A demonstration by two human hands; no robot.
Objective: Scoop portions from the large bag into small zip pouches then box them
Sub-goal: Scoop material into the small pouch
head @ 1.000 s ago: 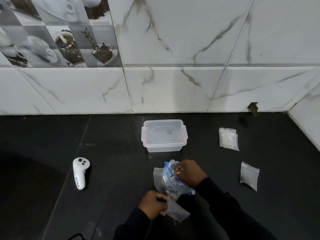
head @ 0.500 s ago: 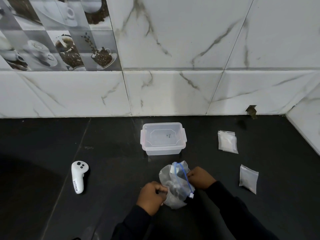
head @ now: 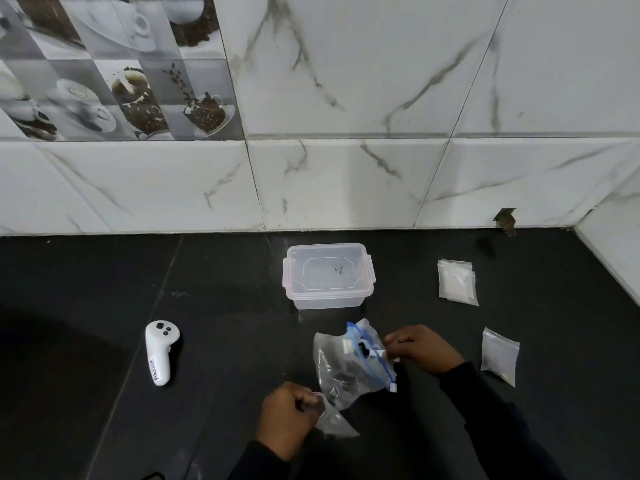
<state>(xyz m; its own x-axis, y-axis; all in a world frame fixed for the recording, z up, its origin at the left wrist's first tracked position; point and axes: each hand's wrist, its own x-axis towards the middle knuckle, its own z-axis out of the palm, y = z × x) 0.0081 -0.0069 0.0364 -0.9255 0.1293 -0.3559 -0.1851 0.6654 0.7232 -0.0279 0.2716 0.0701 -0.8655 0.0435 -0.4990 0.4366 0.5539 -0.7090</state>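
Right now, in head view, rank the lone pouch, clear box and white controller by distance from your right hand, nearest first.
1. Lone pouch, right of the right hand.
2. Clear box, behind, leftward.
3. White controller, far left.

In front of you rises a wall (head: 346, 81) of glossy white tiles with grey marble veining, set in large slabs with thin grout lines. At its upper left you see picture tiles (head: 114, 81) showing coffee cups and beans in grey and brown. A chipped hole (head: 505, 221) breaks the tile at the wall's foot, near the corner where a side wall (head: 616, 244) turns toward you. Below lies the black counter (head: 86, 289), crossed by a slanting seam (head: 162, 296) and shadowed at your left.
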